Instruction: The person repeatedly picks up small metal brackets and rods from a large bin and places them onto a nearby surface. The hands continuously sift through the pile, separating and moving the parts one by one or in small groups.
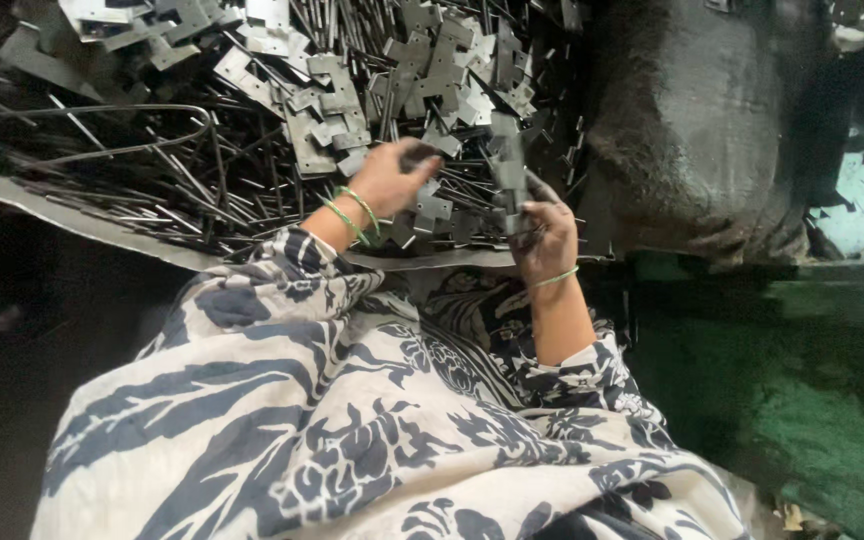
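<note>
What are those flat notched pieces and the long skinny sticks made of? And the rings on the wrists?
The flat notched plates look like stamped sheet metal, probably steel: dull grey, thin, with pale glints. The thin rods seem metal too, dark and straight. The green bangles on the left hand could be glass or plastic; the picture cannot settle it.

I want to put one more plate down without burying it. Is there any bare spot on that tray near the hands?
Hardly. The tray's bare near rim, left of the left hand, is the only open strip. Thin rods cover the left; notched metal plates fill the middle and back. The right hand grips a stack of plates against the dark machine body.
</note>
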